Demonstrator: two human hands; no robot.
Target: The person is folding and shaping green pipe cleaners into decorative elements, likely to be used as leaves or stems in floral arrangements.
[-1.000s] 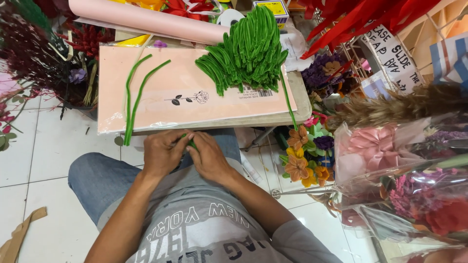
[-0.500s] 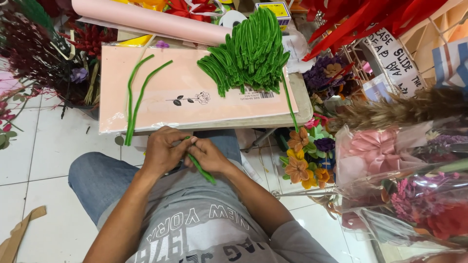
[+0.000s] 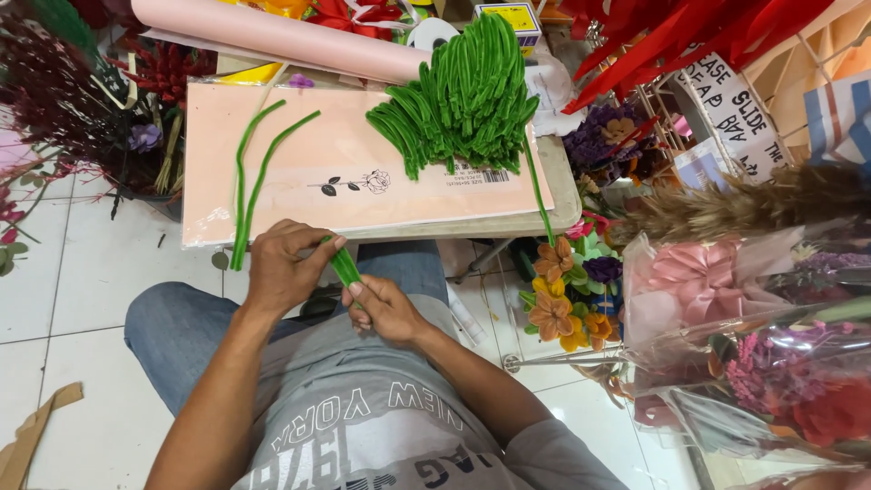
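Observation:
My left hand (image 3: pixel 283 268) and my right hand (image 3: pixel 385 309) both grip a short green fuzzy stem (image 3: pixel 344 264) just in front of the table edge, over my lap. The stem runs tilted between the left fingertips and the right thumb. On the pink sheet (image 3: pixel 299 172) covering the small table lie two long green stems (image 3: pixel 249 177) at the left. A large heap of green stems (image 3: pixel 463 95) rests at the sheet's far right.
A pink paper roll (image 3: pixel 281 36) lies behind the sheet. Dark dried flowers (image 3: pixel 63 100) stand at the left. Orange and purple paper flowers (image 3: pixel 567 290) and wrapped bouquets (image 3: pixel 753 363) crowd the right. Cardboard scrap (image 3: pixel 32 431) lies on the white tiled floor.
My hands, held close together a second ago, have drawn slightly apart, and the green stem between them now shows, held higher near the table edge.

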